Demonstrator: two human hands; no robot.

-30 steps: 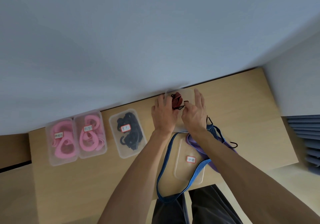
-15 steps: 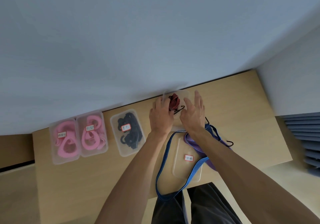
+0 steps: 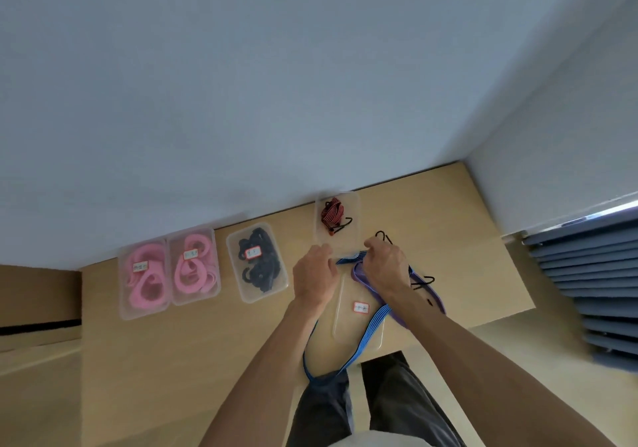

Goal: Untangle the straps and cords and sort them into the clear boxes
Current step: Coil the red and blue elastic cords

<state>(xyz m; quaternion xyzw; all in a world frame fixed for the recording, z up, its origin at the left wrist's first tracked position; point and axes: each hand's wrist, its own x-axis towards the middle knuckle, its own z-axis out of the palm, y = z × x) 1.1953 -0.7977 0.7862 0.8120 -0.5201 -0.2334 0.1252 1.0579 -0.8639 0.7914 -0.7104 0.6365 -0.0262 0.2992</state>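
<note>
Along the back of the wooden table [image 3: 155,360], from the left, sit two clear boxes of pink straps [image 3: 144,279] [image 3: 195,265], side by side and touching, then a box of black cords [image 3: 257,263] a little apart. Further right, against the wall, a smaller box [image 3: 337,220] holds a bundled red-and-black cord [image 3: 332,212].

Both forearms reach forward from the near edge. The left hand [image 3: 316,274] is knuckles-up with fingers curled; it seems to pinch the blue strap [image 3: 371,331], though the grip itself is hidden. The right hand [image 3: 386,263], just beside it, has its fingers curled round the same strap's striped end, with a black hook [image 3: 383,236] sticking out past its knuckles.

The blue strap runs from the hands toward the person, its loop hanging over the table's near edge. It crosses an empty labelled box [image 3: 359,312]. A purple strap [image 3: 397,308] lies under the right wrist, slanting right.

Bare tabletop lies right of the hands, up to the side wall.
</note>
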